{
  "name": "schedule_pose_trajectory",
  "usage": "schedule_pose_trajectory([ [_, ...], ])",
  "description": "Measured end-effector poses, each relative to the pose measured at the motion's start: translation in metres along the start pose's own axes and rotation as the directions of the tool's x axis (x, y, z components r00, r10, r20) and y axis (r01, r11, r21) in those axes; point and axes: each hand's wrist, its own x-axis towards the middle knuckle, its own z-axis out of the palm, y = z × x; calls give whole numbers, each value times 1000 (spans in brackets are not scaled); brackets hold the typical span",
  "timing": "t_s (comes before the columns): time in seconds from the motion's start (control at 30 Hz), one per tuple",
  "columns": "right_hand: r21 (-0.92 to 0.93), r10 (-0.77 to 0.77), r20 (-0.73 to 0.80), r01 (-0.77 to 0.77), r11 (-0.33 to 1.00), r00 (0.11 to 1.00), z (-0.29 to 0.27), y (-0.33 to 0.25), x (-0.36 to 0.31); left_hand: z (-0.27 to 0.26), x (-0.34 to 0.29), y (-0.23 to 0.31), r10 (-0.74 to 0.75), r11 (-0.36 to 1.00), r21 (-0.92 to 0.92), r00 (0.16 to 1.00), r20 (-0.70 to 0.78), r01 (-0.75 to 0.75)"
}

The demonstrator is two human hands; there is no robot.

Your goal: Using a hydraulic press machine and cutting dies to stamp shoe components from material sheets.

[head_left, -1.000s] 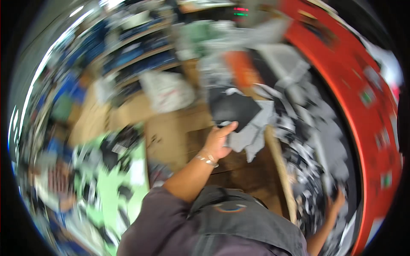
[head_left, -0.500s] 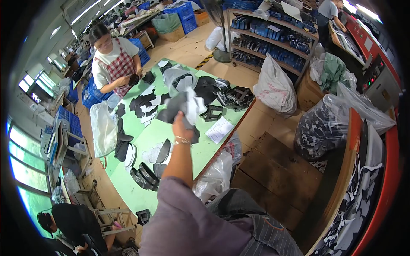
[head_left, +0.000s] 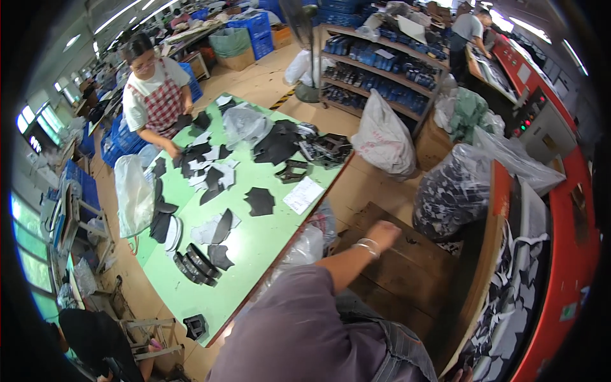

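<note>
Two: my left hand (head_left: 385, 236), right hand (head_left: 464, 375); grips I cannot tell.
Dark piece (head_left: 259, 201) on table (head_left: 251, 256): best laid flat, unlapped.

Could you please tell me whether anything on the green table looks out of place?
Slightly: a small black part sits alone by the near corner of the green table, apart from the rest. The cut pieces lie at mixed angles, some overlapping, but no damage is clear.

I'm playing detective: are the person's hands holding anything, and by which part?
Nothing shows held in the left hand; the right hand is mostly cut off, so I can't tell.
</note>
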Motion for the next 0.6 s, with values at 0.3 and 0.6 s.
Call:
schedule_pose_trajectory([
  [0.3, -102, 3, -91, -12, 995, 996, 66, 210, 71, 131, -33, 134, 776, 356, 182, 398, 490, -917],
  [0.6, -154, 842, -114, -846, 510, 528, -50, 311, 32, 175, 55, 282, -154, 287, 752, 747, 647, -593],
])
